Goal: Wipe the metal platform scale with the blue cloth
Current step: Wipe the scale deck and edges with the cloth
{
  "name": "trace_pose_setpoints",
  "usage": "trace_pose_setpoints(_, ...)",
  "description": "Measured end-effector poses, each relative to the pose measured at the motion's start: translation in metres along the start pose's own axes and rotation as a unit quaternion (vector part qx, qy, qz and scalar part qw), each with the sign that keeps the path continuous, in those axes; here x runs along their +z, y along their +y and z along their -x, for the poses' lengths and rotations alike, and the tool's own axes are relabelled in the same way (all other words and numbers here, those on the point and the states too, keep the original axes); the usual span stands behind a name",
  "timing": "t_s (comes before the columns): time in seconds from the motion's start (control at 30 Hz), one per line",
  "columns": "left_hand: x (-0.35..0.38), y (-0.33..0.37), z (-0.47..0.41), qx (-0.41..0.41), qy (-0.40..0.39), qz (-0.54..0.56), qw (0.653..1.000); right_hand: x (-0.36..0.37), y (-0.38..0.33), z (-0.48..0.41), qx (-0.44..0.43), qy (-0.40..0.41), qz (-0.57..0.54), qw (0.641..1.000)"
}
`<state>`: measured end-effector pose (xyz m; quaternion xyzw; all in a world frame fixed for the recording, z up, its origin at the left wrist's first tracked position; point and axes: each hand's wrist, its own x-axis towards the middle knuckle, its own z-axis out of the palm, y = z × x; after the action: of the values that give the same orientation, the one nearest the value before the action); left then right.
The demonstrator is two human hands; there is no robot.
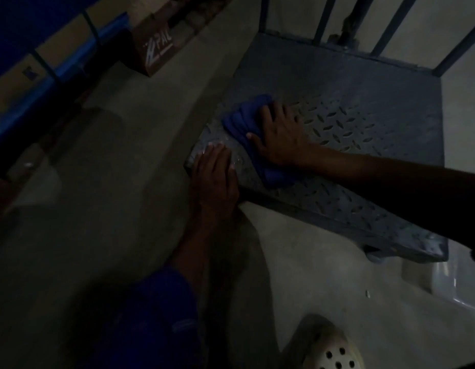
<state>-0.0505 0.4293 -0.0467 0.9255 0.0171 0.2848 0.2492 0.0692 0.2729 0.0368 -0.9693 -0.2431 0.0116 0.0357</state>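
Dimness fills the room: a grey concrete floor [111, 182], a brown cardboard box with white lettering [153, 46] at the far left, and dark blue upright bars [390, 25] behind the grey diamond-tread metal platform scale [364, 97]. On the scale's near-left part lies the crumpled blue cloth [244, 121], pressed down by the right hand [279, 137] with fingers spread flat — the left hand [215, 177], fingers together, rests flat on the plate's corner just beside it.

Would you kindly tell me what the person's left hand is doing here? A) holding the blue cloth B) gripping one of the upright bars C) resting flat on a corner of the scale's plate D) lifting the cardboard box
C: the left hand lies flat with straight fingers on the corner of the metal platform scale, while the right hand presses the blue cloth.
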Motion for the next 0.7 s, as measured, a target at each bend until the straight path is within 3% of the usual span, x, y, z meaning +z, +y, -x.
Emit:
trace_pose_setpoints(0.13,-0.002,-0.016,-0.046,0.004,-0.125,-0.030,0.992,0.019,-0.008,0.015,-0.018,0.011,-0.065,0.998)
trace_pose_setpoints(0.27,0.007,-0.018,-0.070,0.012,-0.169,-0.076,0.983,0.024,-0.008,0.026,-0.056,0.083,-0.056,0.993)
trace_pose_setpoints(0.43,0.018,-0.010,-0.078,-0.004,-0.161,-0.099,0.982,0.036,0.004,0.024,-0.051,0.051,-0.054,0.996)
trace_pose_setpoints(0.6,0.022,-0.011,-0.075,0.025,-0.087,-0.038,0.995,0.030,0.036,-0.020,-0.016,0.046,-0.085,0.995)
trace_pose_setpoints(0.7,0.022,-0.013,-0.073,0.033,-0.086,-0.020,0.996,0.015,0.050,-0.049,-0.054,-0.006,-0.064,0.996)
